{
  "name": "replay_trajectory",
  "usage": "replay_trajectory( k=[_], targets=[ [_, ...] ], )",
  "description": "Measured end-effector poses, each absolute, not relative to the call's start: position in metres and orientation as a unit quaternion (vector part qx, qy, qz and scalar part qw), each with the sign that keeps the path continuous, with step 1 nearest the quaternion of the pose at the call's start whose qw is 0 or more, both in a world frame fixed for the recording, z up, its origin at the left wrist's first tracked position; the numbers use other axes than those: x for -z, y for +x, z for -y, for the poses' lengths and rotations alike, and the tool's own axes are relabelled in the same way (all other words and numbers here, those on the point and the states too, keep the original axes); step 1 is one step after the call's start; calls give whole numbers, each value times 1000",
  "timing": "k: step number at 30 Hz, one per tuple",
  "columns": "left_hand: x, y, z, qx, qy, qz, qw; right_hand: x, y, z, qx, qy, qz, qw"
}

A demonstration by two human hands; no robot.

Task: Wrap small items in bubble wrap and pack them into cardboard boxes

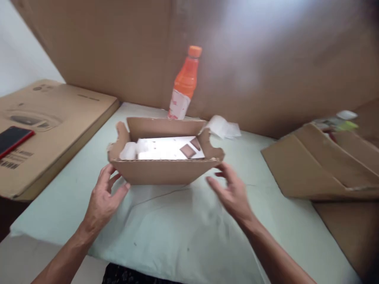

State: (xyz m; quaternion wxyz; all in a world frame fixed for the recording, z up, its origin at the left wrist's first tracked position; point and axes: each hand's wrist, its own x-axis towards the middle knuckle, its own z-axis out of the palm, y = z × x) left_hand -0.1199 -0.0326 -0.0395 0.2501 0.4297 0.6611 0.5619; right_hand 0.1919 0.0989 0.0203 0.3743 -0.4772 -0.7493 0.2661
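I position left hand (103, 197) and right hand (233, 196), loosely spread, gripping nothing, at the box (168, 172)'s opposite ends, likely for balanced support.

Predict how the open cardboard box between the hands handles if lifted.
The box is probably fairly stiff, given its upright cardboard walls, but its cut-out ends may flex. The white carton inside likely adds weight and, with the top open, could slide out if tipped far.
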Motion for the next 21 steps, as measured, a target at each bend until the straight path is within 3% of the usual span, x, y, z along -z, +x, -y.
replay_trajectory(
  k=[2, 5, 13, 21],
  targets=[
    [38, -115, 23, -545, 410, -673, 287, 0, 176, -105, -342, -449, 752, 340],
    [22, -93, -5, -548, 413, -673, 274, 1, 169, -117, -386, -435, 732, 355],
    [9, -2, -32, -544, 526, -541, 369, -4, 280, -69, -256, -589, 650, 407],
    [34, -39, 23, -545, 437, -643, 315, 10, 234, -74, -343, -482, 710, 382]
  ],
)
